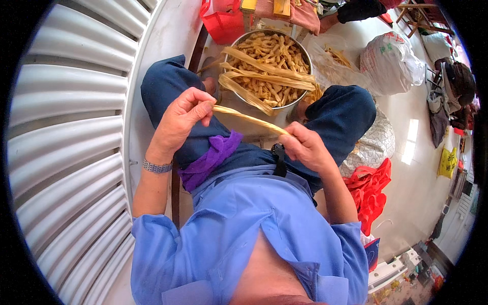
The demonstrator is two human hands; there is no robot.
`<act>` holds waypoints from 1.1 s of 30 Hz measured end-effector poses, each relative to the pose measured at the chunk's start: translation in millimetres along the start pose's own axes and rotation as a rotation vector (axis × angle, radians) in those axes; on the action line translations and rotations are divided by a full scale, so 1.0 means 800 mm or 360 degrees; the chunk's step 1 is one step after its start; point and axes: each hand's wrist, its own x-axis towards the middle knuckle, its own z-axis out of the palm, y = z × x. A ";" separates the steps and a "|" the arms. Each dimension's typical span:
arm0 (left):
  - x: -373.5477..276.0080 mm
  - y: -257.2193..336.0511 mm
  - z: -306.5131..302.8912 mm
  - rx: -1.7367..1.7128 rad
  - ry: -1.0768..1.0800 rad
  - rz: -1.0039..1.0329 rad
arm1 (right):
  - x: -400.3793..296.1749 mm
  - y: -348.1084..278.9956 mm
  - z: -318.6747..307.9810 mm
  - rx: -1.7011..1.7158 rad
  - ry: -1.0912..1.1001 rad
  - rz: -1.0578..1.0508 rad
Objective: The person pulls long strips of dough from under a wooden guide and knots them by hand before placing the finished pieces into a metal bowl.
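A twisted, straw-coloured strand of dried plant fibre stretches between my two hands above my lap. My left hand pinches one end between thumb and fingertips. Around the other end, the fingers of my right hand are curled. Just beyond my hands, between my knees, stands a round metal basin heaped with short, knotted pieces of the same dried material. Several long flat strips lie across the heap and over the basin's rim. A purple cloth rests on my left thigh.
A white slatted radiator runs along my left side. Behind the basin are a red bag and a cloth-draped stool or small table. Stuffed white plastic bags and red fabric lie to my right. Another person's leg shows at the top.
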 end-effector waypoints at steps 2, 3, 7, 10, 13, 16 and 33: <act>-0.001 0.001 -0.002 0.0044 -0.0034 0.0083 | -0.002 0.003 0.001 0.0599 -0.0080 0.0093; -0.002 -0.001 0.000 0.0082 -0.0027 0.0090 | -0.002 -0.003 0.002 0.0809 -0.0121 0.0051; -0.010 -0.008 0.038 0.0296 -0.0030 0.0064 | -0.002 -0.020 0.005 0.1159 -0.0220 -0.0080; -0.014 -0.019 0.065 0.0283 -0.0118 0.0021 | 0.001 -0.029 0.015 0.0967 -0.0215 -0.0080; -0.015 -0.033 0.082 0.0200 -0.0186 0.0004 | 0.008 -0.017 0.014 0.0530 -0.0268 -0.0046; -0.018 -0.038 0.096 -0.0013 -0.0218 -0.0091 | 0.011 -0.016 0.025 -0.0120 -0.0140 -0.0164; -0.007 -0.010 0.075 0.0069 -0.0540 -0.0285 | 0.006 -0.020 -0.007 -0.0217 0.0062 -0.0321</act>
